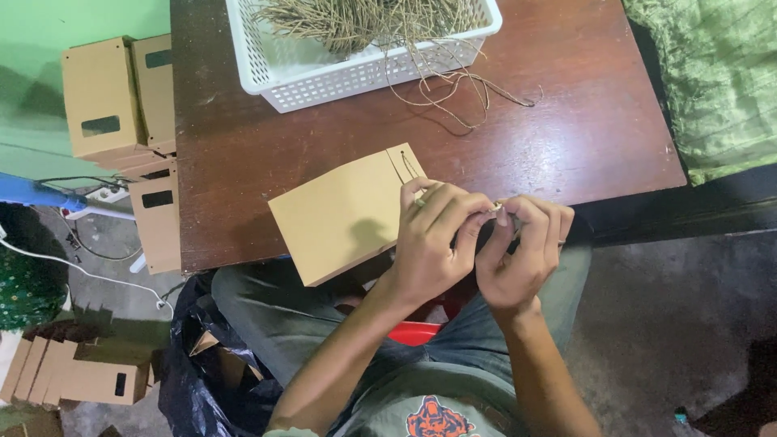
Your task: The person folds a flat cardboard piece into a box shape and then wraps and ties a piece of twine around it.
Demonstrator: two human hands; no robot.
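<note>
We are pinching a thin tan twine cord [495,207] between left hand [433,235] and right hand [522,251], at three o'clock of the flat brown cardboard bag [344,214] lying on the dark wooden table [566,121]; a white plastic basket [324,73] is sitting at twelve.

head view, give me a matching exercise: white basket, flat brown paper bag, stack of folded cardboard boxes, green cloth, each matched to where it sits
Things:
1. white basket
2. flat brown paper bag
3. stack of folded cardboard boxes
4. green cloth

Places:
A. right of the table
B. near table edge, by the hands
C. far side of the table, holding twine
D. left of the table

Pairs: 1-C, 2-B, 3-D, 4-A
</note>
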